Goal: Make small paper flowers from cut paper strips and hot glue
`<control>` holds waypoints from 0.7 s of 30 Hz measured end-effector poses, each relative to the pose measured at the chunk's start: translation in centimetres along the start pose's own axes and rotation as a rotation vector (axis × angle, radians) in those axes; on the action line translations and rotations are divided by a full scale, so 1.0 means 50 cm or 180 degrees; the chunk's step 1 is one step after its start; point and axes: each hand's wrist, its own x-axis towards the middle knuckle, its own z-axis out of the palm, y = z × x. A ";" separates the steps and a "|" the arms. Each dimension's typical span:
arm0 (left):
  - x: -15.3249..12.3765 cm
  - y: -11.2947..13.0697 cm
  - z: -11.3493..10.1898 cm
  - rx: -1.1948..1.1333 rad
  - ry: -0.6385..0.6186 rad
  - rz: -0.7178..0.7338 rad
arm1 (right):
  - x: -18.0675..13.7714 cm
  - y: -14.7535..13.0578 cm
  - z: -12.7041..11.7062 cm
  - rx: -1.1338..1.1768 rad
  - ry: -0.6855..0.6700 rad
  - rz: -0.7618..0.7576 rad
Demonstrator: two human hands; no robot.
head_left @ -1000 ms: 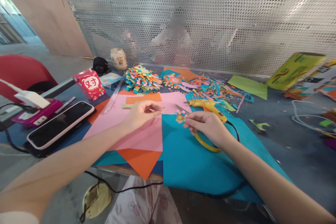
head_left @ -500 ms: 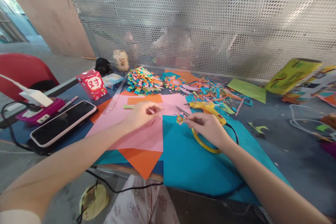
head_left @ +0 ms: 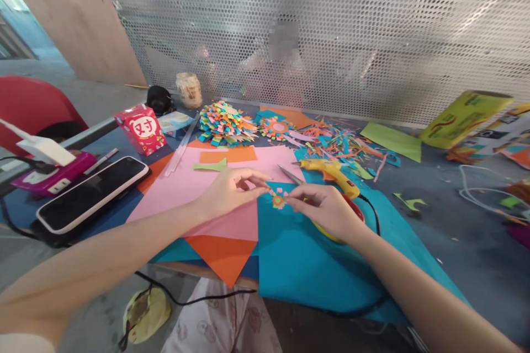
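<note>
A small paper flower [head_left: 278, 202], orange in the middle with a green ring and pink petals, is held just above the blue paper [head_left: 314, 276]. My right hand [head_left: 325, 208] is closed, pinching the flower's right edge between thumb and fingertips. From the other side, my left hand [head_left: 234, 193] has its thumb and index fingertips closed at the left petals. Under the right hand lie scissors [head_left: 291, 174], their handles partly covered. A yellow glue gun [head_left: 331, 172] rests behind that hand. Pink paper [head_left: 174, 193] lies beneath the left forearm.
Behind are a fringed multicoloured paper ball [head_left: 227, 124], a larger paper flower [head_left: 274, 128] and a heap of paper strips [head_left: 335, 140]. A phone-like device [head_left: 93, 194], a purple power strip [head_left: 58, 176] and a red box [head_left: 143, 128] stand left. Perforated metal [head_left: 351, 27] closes the back.
My left hand has moved right and slightly down to the small flower. My right hand has brought the flower a little left and lower.
</note>
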 end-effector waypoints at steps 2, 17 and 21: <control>0.000 -0.004 0.002 -0.0075 0.0005 -0.0036 | 0.000 0.000 0.002 -0.0014 -0.0059 -0.0020; 0.001 -0.005 0.007 -0.0114 -0.0048 -0.0436 | -0.004 -0.004 0.006 -0.0148 -0.0028 -0.0253; -0.001 -0.001 0.009 -0.0178 -0.0017 -0.0525 | -0.005 -0.002 0.008 -0.0222 0.0014 -0.0356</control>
